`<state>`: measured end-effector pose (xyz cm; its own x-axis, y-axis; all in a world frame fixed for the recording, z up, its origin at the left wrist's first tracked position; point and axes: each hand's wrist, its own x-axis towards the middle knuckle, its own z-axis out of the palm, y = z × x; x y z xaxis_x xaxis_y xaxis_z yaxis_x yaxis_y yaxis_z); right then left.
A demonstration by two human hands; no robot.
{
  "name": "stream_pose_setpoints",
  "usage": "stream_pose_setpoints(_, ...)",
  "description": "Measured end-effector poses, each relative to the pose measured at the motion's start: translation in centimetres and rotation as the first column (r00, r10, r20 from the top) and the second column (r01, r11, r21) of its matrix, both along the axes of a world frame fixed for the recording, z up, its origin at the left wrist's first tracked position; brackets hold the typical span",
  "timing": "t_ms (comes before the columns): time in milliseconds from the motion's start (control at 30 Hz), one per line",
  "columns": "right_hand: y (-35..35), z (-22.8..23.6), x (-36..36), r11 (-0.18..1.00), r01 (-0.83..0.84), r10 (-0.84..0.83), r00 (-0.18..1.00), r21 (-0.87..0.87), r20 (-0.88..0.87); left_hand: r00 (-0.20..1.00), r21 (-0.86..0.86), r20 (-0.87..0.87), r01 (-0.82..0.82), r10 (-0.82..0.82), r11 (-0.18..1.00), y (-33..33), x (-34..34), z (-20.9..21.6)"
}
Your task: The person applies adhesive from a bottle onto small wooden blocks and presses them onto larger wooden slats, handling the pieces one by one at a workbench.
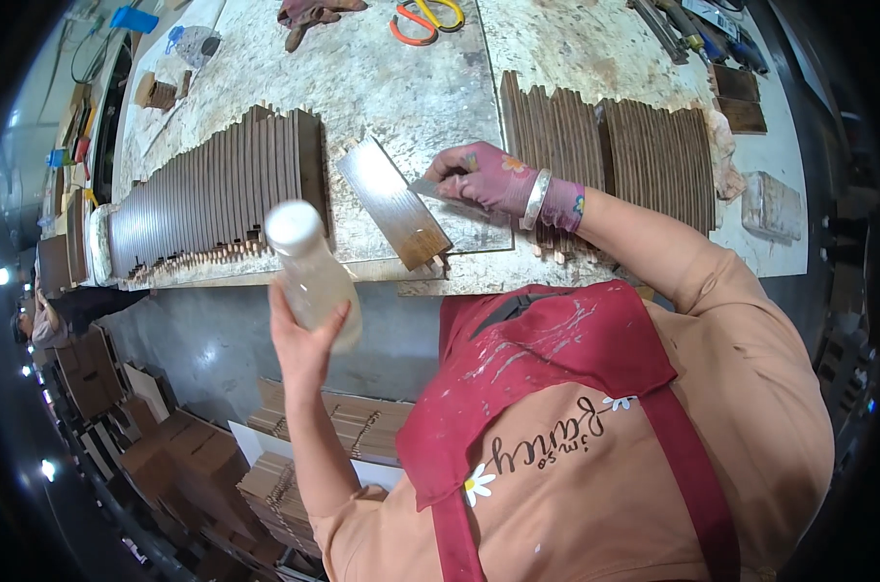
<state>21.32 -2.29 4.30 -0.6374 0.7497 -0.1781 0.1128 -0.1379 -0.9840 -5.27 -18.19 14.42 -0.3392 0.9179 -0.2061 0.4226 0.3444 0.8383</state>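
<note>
My bare left hand is wrapped round a pale, translucent squeeze bottle with a white cap. The bottle is upright but tilted, slightly blurred, just off the table's front edge. My right hand, in a purple flowered glove, pinches a thin, flat grey piece whose kind I cannot make out. That piece reaches to the right edge of a brown wooden board. The board lies slantwise on the table between my hands, shiny at its far part, with small pegs at its ends.
Rows of standing brown boards flank the work area: one row left, two right. Scissors and a crumpled glove lie at the back. A clear block sits far right. Stacked boards stand below the table.
</note>
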Motion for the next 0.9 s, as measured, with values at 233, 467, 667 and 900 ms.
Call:
stream_pose_setpoints(233, 0.6, 3.8, 1.8, 0.999, 0.051, -0.052, 0.997, 0.012, 0.064, 0.988, 0.421, 0.109, 0.058, -0.114, 0.905, 14.2, 1.4, 2.0)
stream_pose_setpoints(467, -0.7, 4.0, 3.4, 0.993, 0.013, -0.024, 0.996, 0.121, 0.089, 0.972, 0.489, 0.106, 0.133, -0.210, 0.862, 25.2, 3.7, -4.0)
stream_pose_setpoints(667, -0.7, 4.0, 3.3, 0.974, -0.069, 0.051, 0.995, 0.214, 0.087, 0.951, 0.430, 0.195, 0.138, -0.241, 0.892, 26.7, 7.5, -6.7)
stream_pose_setpoints(900, 1.3, 2.6, -0.5, 0.747, -0.474, 0.262, 0.854, 0.466, 0.449, 0.952, 0.384, -0.089, 0.305, -0.293, 0.872, 23.7, 5.0, -7.4)
